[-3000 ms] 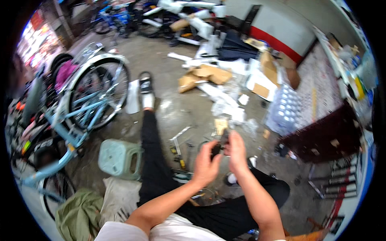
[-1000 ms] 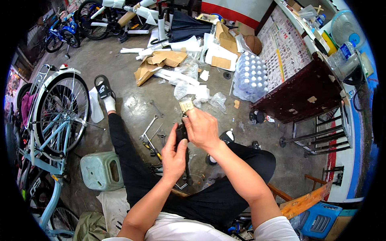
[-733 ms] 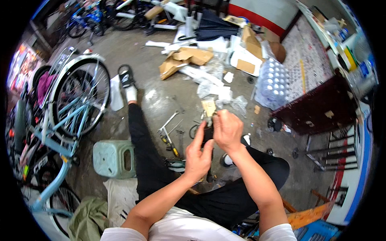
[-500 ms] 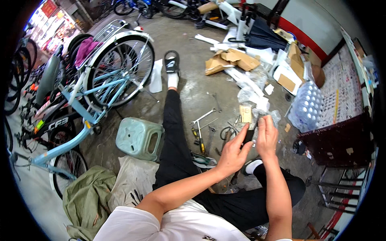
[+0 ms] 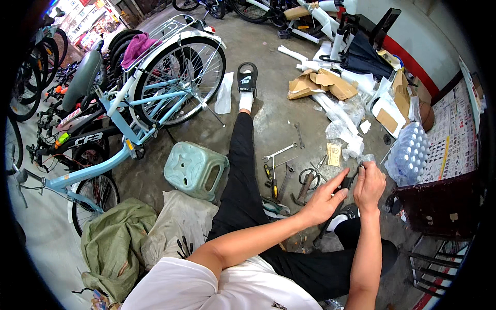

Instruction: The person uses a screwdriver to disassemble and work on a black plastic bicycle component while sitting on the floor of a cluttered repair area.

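Observation:
Over the floor at right of centre, my left hand (image 5: 324,204) and my right hand (image 5: 369,187) meet at a small black piece (image 5: 351,180). The left thumb and fingers close around its near side; the right fingers curl against its other side. Its exact kind is too small to make out. Below the hands lies a hammer (image 5: 307,187) beside a pair of scissors (image 5: 314,172). A small tan card box (image 5: 334,154) rests just beyond them. To their left are a spanner (image 5: 280,151), an adjustable wrench (image 5: 285,182) and a yellow-and-black screwdriver (image 5: 274,190).
A pale green plastic stool (image 5: 188,168) stands left of my outstretched leg. A light-blue bicycle (image 5: 139,137) is at the left. Torn cardboard (image 5: 330,84) and white wrapping litter the far right, near wrapped bottles (image 5: 408,152) and a dark red cabinet (image 5: 434,209).
The view has shifted, so the scene sits lower right to left-hand items alike. My right fingers have curled in more, and the black piece shows at a different angle between the hands.

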